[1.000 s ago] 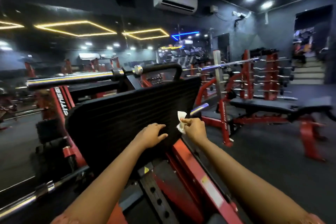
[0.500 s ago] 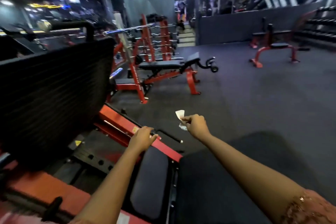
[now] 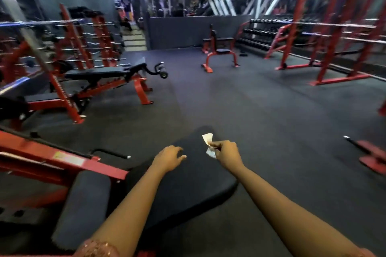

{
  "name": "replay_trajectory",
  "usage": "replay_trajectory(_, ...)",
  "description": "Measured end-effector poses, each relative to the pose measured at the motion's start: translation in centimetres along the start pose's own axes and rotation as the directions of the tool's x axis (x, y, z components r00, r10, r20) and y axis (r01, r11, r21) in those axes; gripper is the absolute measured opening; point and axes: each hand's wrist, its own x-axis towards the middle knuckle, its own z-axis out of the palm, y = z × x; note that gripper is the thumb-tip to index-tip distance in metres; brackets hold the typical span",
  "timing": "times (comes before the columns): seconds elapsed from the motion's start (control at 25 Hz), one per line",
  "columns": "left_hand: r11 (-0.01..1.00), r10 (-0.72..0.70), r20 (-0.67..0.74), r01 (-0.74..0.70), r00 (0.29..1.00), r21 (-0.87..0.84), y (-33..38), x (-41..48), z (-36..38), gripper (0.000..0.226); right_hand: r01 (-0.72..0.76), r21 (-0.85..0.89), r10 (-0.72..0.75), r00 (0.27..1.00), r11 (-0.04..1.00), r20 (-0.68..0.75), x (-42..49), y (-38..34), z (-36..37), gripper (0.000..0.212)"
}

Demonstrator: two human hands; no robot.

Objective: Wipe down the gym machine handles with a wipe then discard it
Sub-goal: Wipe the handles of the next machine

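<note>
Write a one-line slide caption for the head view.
Right hand pinches a crumpled white wipe above a black padded seat; left hand empty.

The right hand [image 3: 226,153] pinches a small white wipe [image 3: 208,144] above a black pad [image 3: 188,190]; the left hand [image 3: 168,157] hovers empty, fingers loosely curled

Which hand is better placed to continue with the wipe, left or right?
Right, probably. The right hand pinches the white wipe between thumb and fingers. The left hand holds nothing, its fingers loosely curled over the black pad. No bin shows in this view.
</note>
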Motion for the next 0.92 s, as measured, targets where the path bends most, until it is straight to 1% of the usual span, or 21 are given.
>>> replay_trajectory(0.12,0.988,0.154,0.078,-0.152,0.985,-0.032,13.2,1.4,3.2,0.051,-0.119,-0.010,0.116,0.982,0.993,-0.152,-4.2,8.9,-8.7,0.035)
replay_trajectory(0.2,0.969,0.248,0.113,-0.244,0.962,-0.049,21.7,2.3,4.8,0.053,-0.201,-0.038,0.188,0.958,0.979,-0.218,-6.4,14.4,-14.2,0.036)
replay_trajectory(0.32,0.933,0.360,0.108,-0.356,0.927,-0.055,31.9,4.1,6.7,0.053,-0.293,-0.040,0.267,0.913,0.955,-0.307,-7.9,20.7,-21.0,0.033)
replay_trajectory(0.44,0.902,0.431,0.107,-0.429,0.896,-0.044,40.3,7.1,8.8,0.049,-0.346,-0.047,0.302,0.871,0.937,-0.388,-7.6,26.7,-27.1,0.032)
replay_trajectory(0.56,0.888,0.459,0.116,-0.459,0.881,-0.028,46.8,11.9,11.0,0.048,-0.373,-0.092,0.306,0.860,0.923,-0.409,-4.9,32.1,-31.9,0.033)
replay_trajectory(0.68,0.890,0.454,0.137,-0.456,0.880,-0.019,51.5,18.0,12.6,0.050,-0.370,-0.117,0.292,0.860,0.922,-0.419,-0.2,36.7,-35.7,0.034)
replay_trajectory(0.84,0.921,0.379,0.187,-0.389,0.906,0.020,56.4,27.3,13.4,0.051,-0.371,-0.145,0.301,0.884,0.917,-0.357,7.4,41.4,-40.5,0.032)
replay_trajectory(0.92,0.930,0.357,0.176,-0.367,0.917,0.027,58.0,31.2,13.0,0.051,-0.338,-0.162,0.269,0.901,0.927,-0.341,11.1,43.1,-42.3,0.033)
